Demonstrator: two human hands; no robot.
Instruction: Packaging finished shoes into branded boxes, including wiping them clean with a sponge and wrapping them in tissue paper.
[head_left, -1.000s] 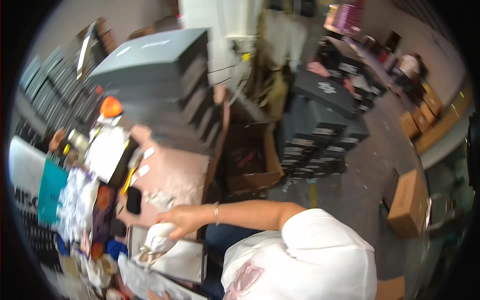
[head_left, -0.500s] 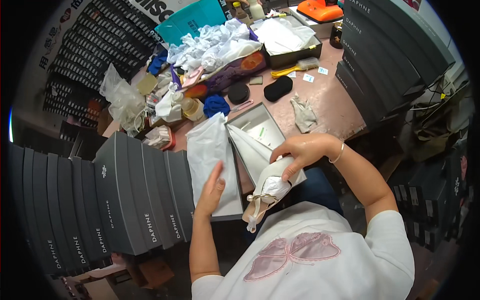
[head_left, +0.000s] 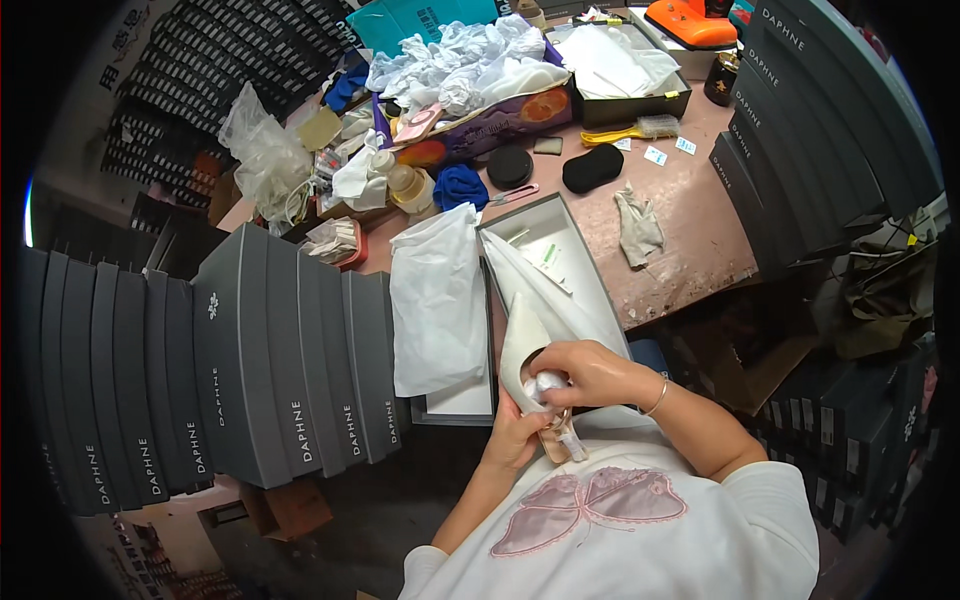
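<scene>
A cream-white pointed shoe is tilted in front of my chest, its toe pointing away. My left hand grips its side low down, fingers partly hidden beneath it. At the shoe's opening, my right hand has its thumb and fingers closed on a crumpled white stuffing wad. Clear wrap shows near the heel end. Just beyond the toe lies an open shoe box with a white sheet and a small green-and-white packet in it. White tissue paper drapes over the box part to its left.
Stacked dark shoe boxes stand at left, with another stack at far right. Across the pink table lie a rag, a black oval pad, a yellow brush, a blue cloth and a heap of crumpled paper.
My left hand has come from the tissue paper to grip the shoe. The shoe has turned toe-away, and my right hand has shifted from its outside to the stuffing in its opening.
</scene>
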